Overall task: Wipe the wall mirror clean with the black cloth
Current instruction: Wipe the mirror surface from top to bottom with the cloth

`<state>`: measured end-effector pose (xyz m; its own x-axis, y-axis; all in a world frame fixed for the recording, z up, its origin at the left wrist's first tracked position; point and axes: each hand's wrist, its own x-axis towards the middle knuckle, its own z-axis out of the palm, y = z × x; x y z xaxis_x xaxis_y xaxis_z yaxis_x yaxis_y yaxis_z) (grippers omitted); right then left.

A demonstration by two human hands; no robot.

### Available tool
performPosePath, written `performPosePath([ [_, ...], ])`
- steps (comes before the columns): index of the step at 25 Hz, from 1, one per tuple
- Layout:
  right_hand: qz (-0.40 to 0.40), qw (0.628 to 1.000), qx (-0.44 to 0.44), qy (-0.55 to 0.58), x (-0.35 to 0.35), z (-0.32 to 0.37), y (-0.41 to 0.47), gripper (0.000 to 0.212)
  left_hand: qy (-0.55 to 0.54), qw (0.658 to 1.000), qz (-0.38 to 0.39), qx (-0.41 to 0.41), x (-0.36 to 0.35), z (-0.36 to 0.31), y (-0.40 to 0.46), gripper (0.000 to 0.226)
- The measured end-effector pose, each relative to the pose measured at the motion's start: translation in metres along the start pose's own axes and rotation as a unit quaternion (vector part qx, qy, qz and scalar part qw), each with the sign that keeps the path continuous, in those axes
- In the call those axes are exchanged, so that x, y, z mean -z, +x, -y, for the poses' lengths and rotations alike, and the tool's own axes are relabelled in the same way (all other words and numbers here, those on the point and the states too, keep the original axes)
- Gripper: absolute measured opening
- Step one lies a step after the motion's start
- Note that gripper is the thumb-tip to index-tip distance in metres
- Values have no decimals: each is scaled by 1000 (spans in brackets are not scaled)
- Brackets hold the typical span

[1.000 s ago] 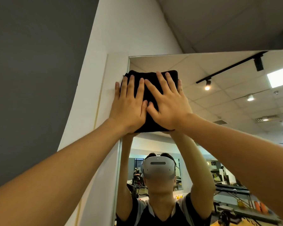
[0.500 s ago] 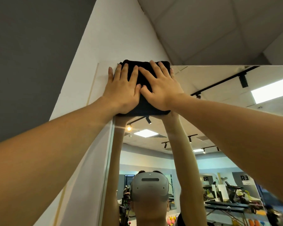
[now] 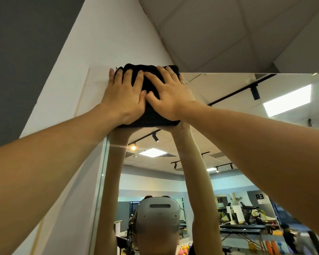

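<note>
I have the cloth [image 3: 151,100] up at the top left corner of the mirror [image 3: 247,137]. Its top edge pokes a little past the top of the glass, and its left side laps over onto the white wall [image 3: 103,52].

My left hand [image 3: 124,97] lies flat on the left part of the cloth, fingers straight and spread, and the little finger is on the wall. My right hand [image 3: 170,96] lies flat on the right part the same way. The two thumbs almost touch in the middle. Neither hand grabs the cloth; both just press it on the glass.

I think I am at the very top of the job. Only this corner is under the cloth now. All the glass to the right and all the glass below is left to wipe, I guess. I cannot tell which parts are clean, since I see no marks or streaks.

The cloth is black, thick and folded into a fat square. It looks soft and a bit bunched at the top.
</note>
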<state>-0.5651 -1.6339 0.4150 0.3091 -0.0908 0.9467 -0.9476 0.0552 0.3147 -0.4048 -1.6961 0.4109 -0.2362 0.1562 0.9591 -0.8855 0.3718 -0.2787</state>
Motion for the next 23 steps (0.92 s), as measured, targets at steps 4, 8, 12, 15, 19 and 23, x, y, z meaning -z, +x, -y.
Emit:
performPosePath([
  [4,6,1000,3,-6,7,-15,-2,70,0,1000,1,5,-3,-16,5,66],
  [8,4,1000,0,-5,12,-34,-8,74,-6,1000,8,10,-4,-36,12,67],
  [12,1,1000,-10,-3,25,-70,-22,77,-16,1000,2,8,-4,-77,25,66],
  [15,6,1000,-14,-10,37,-101,-32,76,-25,1000,2,8,-5,-111,35,66],
  [19,9,1000,-14,-10,54,-147,-49,74,-30,1000,-3,7,-6,-161,49,66],
  [23,18,1000,-12,-9,72,-195,-68,73,-27,999,-6,18,-8,-215,62,67],
])
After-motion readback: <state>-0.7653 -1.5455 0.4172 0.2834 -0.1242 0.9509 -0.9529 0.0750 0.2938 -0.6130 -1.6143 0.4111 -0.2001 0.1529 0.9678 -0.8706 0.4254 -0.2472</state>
